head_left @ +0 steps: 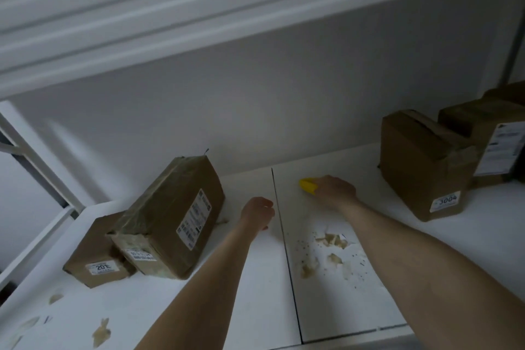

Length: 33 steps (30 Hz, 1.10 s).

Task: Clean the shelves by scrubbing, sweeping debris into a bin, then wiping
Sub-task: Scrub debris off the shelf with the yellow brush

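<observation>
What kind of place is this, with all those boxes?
Probably a storeroom or parcel room. White shelves hold taped cardboard boxes, and the boxes carry shipping labels and number stickers, one reading 3004.

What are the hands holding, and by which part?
The right hand grips a yellow pad by its right end; the left end sticks out. The left hand is curled; whether it holds anything cannot be told.

On the shelf [255, 307], at left, a larger box [173, 219] leans over a nearer smaller box [93, 258]. Far right, a first carton [423, 167] stands left of a second carton [483, 133]. Between, debris [331, 241] lies right of the seam [284, 236], sponge [307, 185] farther back.
</observation>
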Each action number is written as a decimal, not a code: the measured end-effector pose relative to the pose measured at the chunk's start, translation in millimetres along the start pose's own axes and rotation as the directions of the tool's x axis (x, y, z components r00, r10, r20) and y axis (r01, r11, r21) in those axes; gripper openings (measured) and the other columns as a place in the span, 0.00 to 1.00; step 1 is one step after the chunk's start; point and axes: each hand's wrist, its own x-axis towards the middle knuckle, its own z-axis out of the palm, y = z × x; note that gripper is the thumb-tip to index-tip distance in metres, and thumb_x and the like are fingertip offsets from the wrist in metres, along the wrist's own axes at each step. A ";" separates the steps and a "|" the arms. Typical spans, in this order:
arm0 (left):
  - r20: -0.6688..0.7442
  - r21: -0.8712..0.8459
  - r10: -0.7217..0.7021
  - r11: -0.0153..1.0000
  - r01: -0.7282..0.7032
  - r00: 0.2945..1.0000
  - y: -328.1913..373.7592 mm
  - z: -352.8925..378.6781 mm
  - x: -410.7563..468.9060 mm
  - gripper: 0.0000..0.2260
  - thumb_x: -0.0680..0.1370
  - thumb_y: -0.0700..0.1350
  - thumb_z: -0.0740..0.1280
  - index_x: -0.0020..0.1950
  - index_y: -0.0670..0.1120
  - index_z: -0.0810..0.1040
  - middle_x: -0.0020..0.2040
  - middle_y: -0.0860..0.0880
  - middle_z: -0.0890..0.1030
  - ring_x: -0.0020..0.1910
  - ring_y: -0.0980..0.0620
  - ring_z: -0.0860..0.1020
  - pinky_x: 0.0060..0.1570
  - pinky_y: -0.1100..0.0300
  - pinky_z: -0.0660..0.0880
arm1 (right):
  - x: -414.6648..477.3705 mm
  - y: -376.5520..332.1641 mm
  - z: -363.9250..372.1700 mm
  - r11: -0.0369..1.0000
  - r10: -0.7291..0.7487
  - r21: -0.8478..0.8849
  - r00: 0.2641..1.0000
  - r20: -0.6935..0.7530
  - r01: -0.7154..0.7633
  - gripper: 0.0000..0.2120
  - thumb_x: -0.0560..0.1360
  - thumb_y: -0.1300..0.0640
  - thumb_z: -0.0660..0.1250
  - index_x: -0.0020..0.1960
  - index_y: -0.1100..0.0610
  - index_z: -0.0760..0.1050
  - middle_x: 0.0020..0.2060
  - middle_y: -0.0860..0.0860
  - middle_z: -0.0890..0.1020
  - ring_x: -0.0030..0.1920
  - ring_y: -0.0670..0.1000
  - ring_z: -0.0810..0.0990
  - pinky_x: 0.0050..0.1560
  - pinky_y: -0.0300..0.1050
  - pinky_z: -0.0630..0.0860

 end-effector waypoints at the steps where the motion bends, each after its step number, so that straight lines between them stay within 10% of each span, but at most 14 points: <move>1: 0.020 0.003 -0.003 1.000 0.003 1.000 1.4 0.3 0.2 0.13 0.79 0.34 0.61 0.62 0.40 0.75 0.51 0.42 0.77 0.49 0.46 0.76 0.39 0.61 0.75 | -2.2 -3.7 1.6 0.999 -0.021 -0.026 0.999 0.031 0.022 0.30 0.75 0.29 0.50 0.71 0.41 0.68 0.69 0.49 0.72 0.65 0.55 0.74 0.61 0.48 0.70; 5: 0.078 0.125 0.046 0.991 -0.055 0.996 10.8 9.6 0.2 0.14 0.78 0.35 0.60 0.64 0.39 0.75 0.57 0.40 0.78 0.51 0.46 0.77 0.45 0.56 0.77 | -19.4 -9.0 1.7 0.994 -0.042 -0.090 0.985 0.165 0.058 0.39 0.69 0.24 0.55 0.69 0.47 0.72 0.65 0.49 0.76 0.60 0.53 0.77 0.60 0.46 0.73; 8: 0.170 0.205 0.116 0.967 -0.150 0.979 20.2 24.5 -5.4 0.15 0.79 0.36 0.58 0.65 0.37 0.73 0.61 0.38 0.77 0.49 0.48 0.76 0.47 0.56 0.78 | -34.5 -10.2 -2.0 0.997 -0.040 -0.060 0.974 0.221 0.055 0.13 0.78 0.48 0.60 0.58 0.53 0.76 0.50 0.52 0.79 0.42 0.49 0.77 0.40 0.38 0.71; 10: 0.185 0.225 0.124 0.960 -0.165 0.975 26.0 34.1 -13.3 0.14 0.79 0.36 0.58 0.63 0.36 0.74 0.60 0.36 0.77 0.51 0.43 0.78 0.50 0.52 0.77 | -41.2 -3.7 -6.3 0.999 -0.039 -0.007 0.980 0.193 0.041 0.14 0.78 0.55 0.59 0.59 0.55 0.78 0.51 0.53 0.81 0.42 0.51 0.79 0.40 0.41 0.75; 14: 0.189 0.134 0.135 0.978 -0.162 0.973 32.1 38.5 -27.7 0.15 0.79 0.34 0.59 0.65 0.38 0.72 0.63 0.38 0.75 0.40 0.52 0.75 0.45 0.58 0.76 | -52.0 25.0 -33.1 0.985 -0.011 0.170 1.000 -0.024 0.015 0.24 0.77 0.38 0.58 0.68 0.47 0.73 0.65 0.49 0.76 0.62 0.55 0.77 0.61 0.48 0.74; 20: 0.108 0.052 0.086 0.994 -0.092 0.990 24.8 47.0 -49.5 0.15 0.79 0.36 0.60 0.65 0.41 0.74 0.62 0.40 0.76 0.56 0.44 0.77 0.48 0.58 0.75 | -43.8 90.9 -36.5 0.947 0.321 0.057 0.943 -0.092 -0.317 0.32 0.78 0.32 0.43 0.74 0.48 0.65 0.72 0.54 0.68 0.67 0.60 0.70 0.60 0.52 0.68; 29: 0.120 0.063 0.015 0.998 -0.022 0.993 16.1 67.3 -69.2 0.17 0.78 0.35 0.59 0.67 0.41 0.73 0.62 0.40 0.77 0.54 0.45 0.77 0.49 0.55 0.76 | -76.1 47.9 11.5 0.998 0.006 0.064 0.999 0.043 -0.009 0.27 0.76 0.31 0.49 0.72 0.39 0.64 0.71 0.42 0.69 0.69 0.53 0.71 0.67 0.52 0.67; 33: 0.154 0.028 0.032 0.999 -0.037 0.988 24.8 69.4 -72.2 0.17 0.79 0.35 0.59 0.67 0.41 0.72 0.62 0.40 0.76 0.59 0.43 0.76 0.49 0.56 0.76 | -80.1 46.1 -11.9 0.986 0.030 0.164 1.000 -0.004 -0.029 0.26 0.76 0.34 0.56 0.67 0.45 0.73 0.61 0.52 0.79 0.59 0.56 0.79 0.59 0.49 0.75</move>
